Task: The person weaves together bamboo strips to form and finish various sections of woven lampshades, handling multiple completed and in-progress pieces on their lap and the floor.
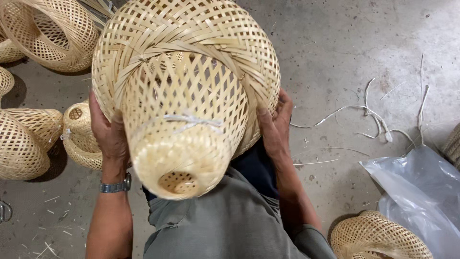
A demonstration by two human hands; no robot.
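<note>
A large woven bamboo lampshade (184, 86), bell-shaped with an open lattice neck, fills the middle of the view. Its narrow end with a small round hole points toward me, and a white plastic tie (191, 120) circles the neck. My left hand (108, 136), with a wristwatch on the wrist, grips the shade's left side. My right hand (275, 127) holds the wide rim on the right. The shade rests over my lap, above grey clothing (225, 225).
More woven bamboo shades lie on the concrete floor: one at top left (50, 31), two at the left (26, 141), a smaller one (79, 136) behind my left hand, one at bottom right (378, 237). A clear plastic bag (421, 192) and loose white strips (373, 120) lie to the right.
</note>
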